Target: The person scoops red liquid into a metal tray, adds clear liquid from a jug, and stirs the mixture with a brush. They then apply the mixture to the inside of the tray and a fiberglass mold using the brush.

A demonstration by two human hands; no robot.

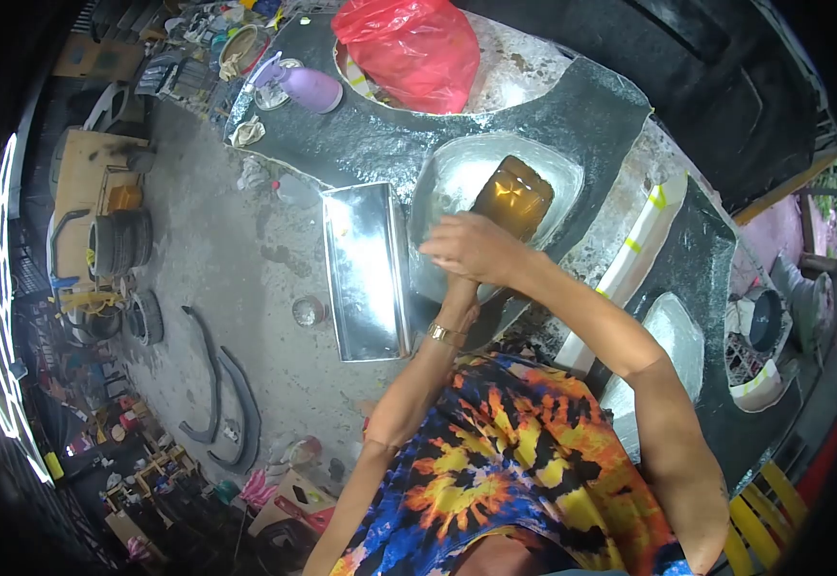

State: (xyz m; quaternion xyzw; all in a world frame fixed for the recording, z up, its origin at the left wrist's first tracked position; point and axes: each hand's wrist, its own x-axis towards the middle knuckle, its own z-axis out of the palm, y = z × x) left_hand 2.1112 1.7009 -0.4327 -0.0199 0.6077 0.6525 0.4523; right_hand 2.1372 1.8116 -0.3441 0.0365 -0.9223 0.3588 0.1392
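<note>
An amber glass bottle [514, 197], flat-sided with a star showing on it, points away from me over the pale, shiny hollow [558, 161] in the dark panel. Its near end disappears beneath my right hand [476, 248], whose fingers are curled closed there. My left hand [463, 295], with a metal-banded watch on its wrist, reaches in under the right one; its fingers are hidden, and I cannot tell what they hold. Just left of the hands lies a shiny rectangular metal tray [364, 278], reaching past the panel's edge.
A purple spray bottle [311, 88] and a red plastic bag [418, 53] are at the panel's far side. Tires [119, 240], curved dark strips [236, 403] and a small can [308, 310] lie on the concrete floor to the left. Yellow slats [759, 518] show at lower right.
</note>
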